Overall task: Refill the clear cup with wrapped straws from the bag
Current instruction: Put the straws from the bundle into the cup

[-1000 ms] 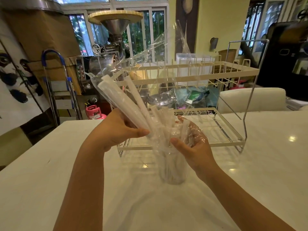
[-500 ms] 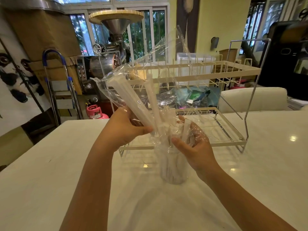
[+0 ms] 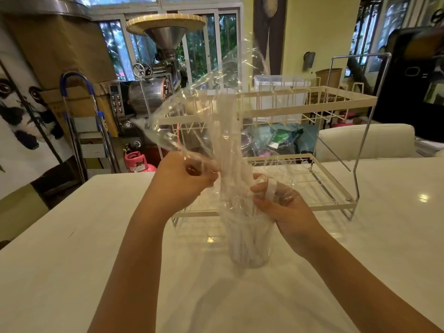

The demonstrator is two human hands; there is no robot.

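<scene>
A clear cup point(image 3: 249, 246) stands on the white table point(image 3: 72, 272) in front of me. White wrapped straws point(image 3: 228, 150) stand nearly upright with their lower ends down in the cup. A clear plastic bag point(image 3: 192, 116) still covers their upper part and billows up and left. My left hand point(image 3: 182, 181) pinches the bag's film just left of the straws. My right hand point(image 3: 281, 203) grips the cup's rim together with the bag's mouth, part of the fingers seen through the film.
A cream two-tier dish rack point(image 3: 300, 109) stands right behind the cup, its lower shelf point(image 3: 322, 191) close to my right hand. A white chair back point(image 3: 365, 140) sits beyond the table's far edge. Machines, a stepladder point(image 3: 79, 121) and a pink gas canister point(image 3: 137, 162) are off the table at left.
The straws have swung from a leftward lean to nearly upright and slid deeper into the cup. My left hand has shifted from the straw bundle to the loose bag film.
</scene>
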